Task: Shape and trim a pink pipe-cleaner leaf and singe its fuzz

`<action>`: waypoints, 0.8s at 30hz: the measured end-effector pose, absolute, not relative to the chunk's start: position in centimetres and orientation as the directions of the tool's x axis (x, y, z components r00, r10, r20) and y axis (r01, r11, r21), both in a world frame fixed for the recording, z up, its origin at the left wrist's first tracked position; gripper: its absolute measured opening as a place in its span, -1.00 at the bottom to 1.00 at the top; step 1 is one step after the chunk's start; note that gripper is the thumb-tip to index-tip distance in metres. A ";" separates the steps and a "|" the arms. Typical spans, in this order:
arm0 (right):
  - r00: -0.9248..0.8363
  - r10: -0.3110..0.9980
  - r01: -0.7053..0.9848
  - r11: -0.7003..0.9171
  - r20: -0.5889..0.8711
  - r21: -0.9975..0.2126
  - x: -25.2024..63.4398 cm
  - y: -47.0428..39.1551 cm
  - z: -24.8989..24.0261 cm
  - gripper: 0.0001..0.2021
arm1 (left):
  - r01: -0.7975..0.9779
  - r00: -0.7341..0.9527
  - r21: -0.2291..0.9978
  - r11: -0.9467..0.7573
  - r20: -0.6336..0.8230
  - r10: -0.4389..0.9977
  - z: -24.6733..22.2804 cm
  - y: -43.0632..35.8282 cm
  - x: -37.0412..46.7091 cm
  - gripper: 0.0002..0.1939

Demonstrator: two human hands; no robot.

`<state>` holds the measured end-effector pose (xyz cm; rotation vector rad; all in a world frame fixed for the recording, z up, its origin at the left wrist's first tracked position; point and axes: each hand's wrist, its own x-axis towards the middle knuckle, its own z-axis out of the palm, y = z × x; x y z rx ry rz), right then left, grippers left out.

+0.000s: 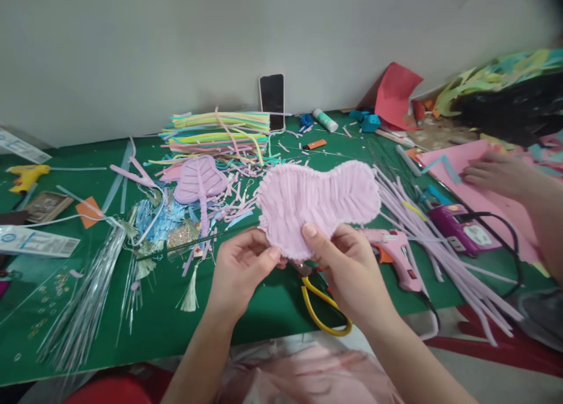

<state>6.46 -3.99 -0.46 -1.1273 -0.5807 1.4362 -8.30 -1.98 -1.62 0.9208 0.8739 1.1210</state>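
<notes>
A fluffy pale-purple piece (pixel 321 199), ridged across its face and with two rounded lobes, is held up over the green table (pixel 264 310). My left hand (pixel 246 269) pinches its lower left edge between thumb and fingers. The thumb of my right hand (pixel 347 260) presses on its face, with the fingers behind the lower edge. Below the piece lie scissors with yellow handles (pixel 323 313), their blades partly hidden. A pink glue gun (pixel 398 257) rests just right of my right hand. On the left is a purple leaf-shaped piece (pixel 201 184) with a stem.
Pipe-cleaner bundles (pixel 220 131) and a phone (pixel 272 99) stand at the back. Silver strips (pixel 88 298) and a yellow glue gun (pixel 26 177) lie left. Purple stems (pixel 444 263) and a purple box (pixel 466 231) lie right; another person's hand (pixel 497 172) rests on pink paper (pixel 492 210).
</notes>
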 end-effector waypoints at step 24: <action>0.230 0.947 -0.338 -0.137 -0.223 -0.931 6.3 -4.3 -0.5 -0.70 | -0.165 0.063 0.986 -0.024 0.035 0.997 -1.1 -2.9 -7.6 -0.91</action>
